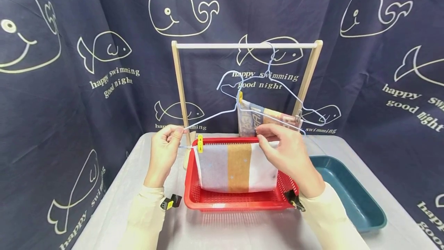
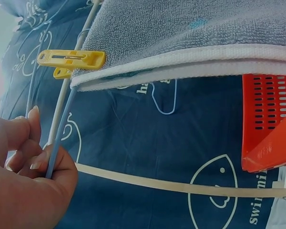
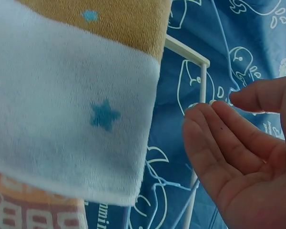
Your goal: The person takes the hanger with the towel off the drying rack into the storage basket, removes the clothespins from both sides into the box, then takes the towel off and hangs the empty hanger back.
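My left hand [image 1: 165,152] pinches the left end of a light blue wire hanger [image 1: 211,116]; the left wrist view shows its wire between thumb and fingers. A towel [image 1: 239,168] with grey-blue, mustard and white bands and small blue stars is draped over the hanger's lower bar. One yellow clothespin [image 2: 72,59] clips the towel at its left corner. My right hand [image 1: 286,147] is at the towel's upper right end. In the right wrist view, its fingers [image 3: 205,143] are extended beside the towel's edge, thumb apart, with nothing between them.
A red basket [image 1: 239,205] stands below the towel. Behind it, a wooden rack [image 1: 208,45] carries a second blue hanger [image 1: 286,88] with a patterned towel [image 1: 248,120] clipped to it. A teal tray [image 1: 347,200] lies on the table at right. Dark printed curtains surround the table.
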The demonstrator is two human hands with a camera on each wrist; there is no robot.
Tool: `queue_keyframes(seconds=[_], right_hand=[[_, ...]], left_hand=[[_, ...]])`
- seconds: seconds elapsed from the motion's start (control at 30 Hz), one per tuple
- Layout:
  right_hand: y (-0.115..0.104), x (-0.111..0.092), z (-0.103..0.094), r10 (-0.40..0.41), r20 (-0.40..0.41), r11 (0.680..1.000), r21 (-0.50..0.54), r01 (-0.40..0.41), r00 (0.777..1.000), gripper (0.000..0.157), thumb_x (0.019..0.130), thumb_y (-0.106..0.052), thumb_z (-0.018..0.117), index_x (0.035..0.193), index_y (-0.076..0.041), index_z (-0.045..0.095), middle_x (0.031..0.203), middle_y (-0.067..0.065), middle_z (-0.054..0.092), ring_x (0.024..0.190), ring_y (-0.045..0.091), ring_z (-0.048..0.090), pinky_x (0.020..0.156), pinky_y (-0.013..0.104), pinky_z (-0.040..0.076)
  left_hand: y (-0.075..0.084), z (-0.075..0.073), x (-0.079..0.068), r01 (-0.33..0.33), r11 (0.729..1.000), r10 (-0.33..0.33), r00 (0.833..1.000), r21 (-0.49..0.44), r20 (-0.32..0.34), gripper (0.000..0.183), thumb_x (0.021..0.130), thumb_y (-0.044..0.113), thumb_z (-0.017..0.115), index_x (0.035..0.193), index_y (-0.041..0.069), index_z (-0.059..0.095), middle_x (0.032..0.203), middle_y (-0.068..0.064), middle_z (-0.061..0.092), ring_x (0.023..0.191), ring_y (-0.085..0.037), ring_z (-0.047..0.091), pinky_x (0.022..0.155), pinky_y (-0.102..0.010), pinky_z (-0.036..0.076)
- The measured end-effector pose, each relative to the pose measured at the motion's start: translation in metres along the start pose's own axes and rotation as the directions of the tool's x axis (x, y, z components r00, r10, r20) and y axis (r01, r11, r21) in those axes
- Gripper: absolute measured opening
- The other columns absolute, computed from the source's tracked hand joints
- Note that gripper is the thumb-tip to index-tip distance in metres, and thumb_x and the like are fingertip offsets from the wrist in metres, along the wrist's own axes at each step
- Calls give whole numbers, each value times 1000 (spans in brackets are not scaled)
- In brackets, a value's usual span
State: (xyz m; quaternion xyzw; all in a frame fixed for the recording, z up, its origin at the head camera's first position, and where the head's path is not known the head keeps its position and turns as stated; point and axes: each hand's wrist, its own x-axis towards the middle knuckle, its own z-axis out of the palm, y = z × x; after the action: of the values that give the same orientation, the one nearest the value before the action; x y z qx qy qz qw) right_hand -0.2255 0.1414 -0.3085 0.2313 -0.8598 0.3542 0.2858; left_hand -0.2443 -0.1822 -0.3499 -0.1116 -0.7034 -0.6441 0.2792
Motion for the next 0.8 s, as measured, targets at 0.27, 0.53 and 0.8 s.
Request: queue_keyframes(seconds=[0.27,0.53,0.8], right_hand=[[-7,11,16,-52,31,999,1,52,998,21,91,-12,75,112,-12,78,102,-1,78,92,14,75,83,37,61],[-19,25,36,-92,112,993,83,83,989,22,92,-13,74,114,-11,78,107,0,78,93,12,75,83,35,60],[-26,34,54,-85,169,993,90,70,982,25,92,-14,72,117,-12,76,108,0,78,92,12,75,84,35,59]], left_hand=[[-1,2,0,-8,1000,8,1000,-4,3,21,101,13,67,100,-7,74,70,5,61,61,-10,38,53,-22,28],[0,2,0,12,1000,-12,1000,-1,4,23,102,12,66,100,-10,72,73,7,64,61,-9,43,54,-22,32],[-1,1,0,1,1000,-1,1000,11,6,22,102,14,67,101,-7,74,68,2,56,62,-11,44,53,-22,32]])
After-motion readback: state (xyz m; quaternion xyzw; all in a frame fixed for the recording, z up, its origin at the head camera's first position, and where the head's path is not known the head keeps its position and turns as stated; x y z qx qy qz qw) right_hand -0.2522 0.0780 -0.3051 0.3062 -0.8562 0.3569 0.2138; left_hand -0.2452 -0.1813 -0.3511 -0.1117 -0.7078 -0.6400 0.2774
